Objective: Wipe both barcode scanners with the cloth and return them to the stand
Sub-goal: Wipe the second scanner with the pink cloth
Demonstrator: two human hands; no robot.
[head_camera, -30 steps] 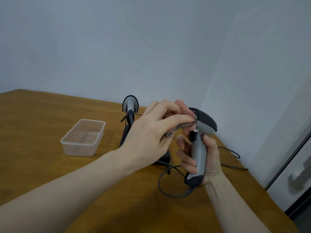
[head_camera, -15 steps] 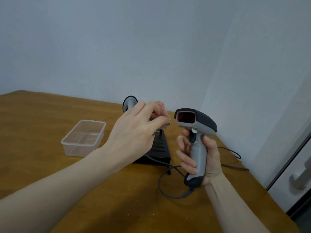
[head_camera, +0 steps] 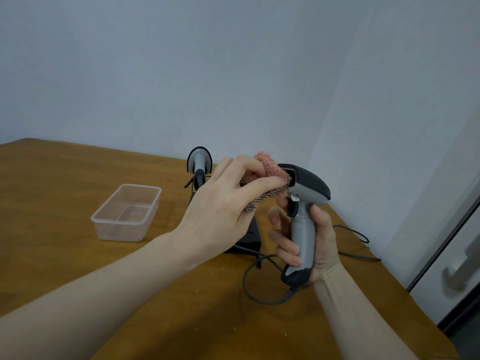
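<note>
My right hand [head_camera: 309,242] grips the grey handle of a grey and black barcode scanner [head_camera: 305,201], held upright above the table. My left hand [head_camera: 223,206] pinches a pink cloth [head_camera: 268,172] and presses it against the scanner's front window, which the cloth mostly covers. A second scanner [head_camera: 199,162] sits in the black stand [head_camera: 250,236] behind my left hand; the hand hides most of the stand.
A clear plastic tub [head_camera: 127,213] stands on the wooden table [head_camera: 65,178] to the left. The scanner's dark cable [head_camera: 253,289] loops over the table in front of the stand. The table's right edge runs close to a wall and a door.
Half a second ago my left hand held the cloth away to the left, leaving the scanner window bare. It has moved back right and the cloth presses on the window again.
</note>
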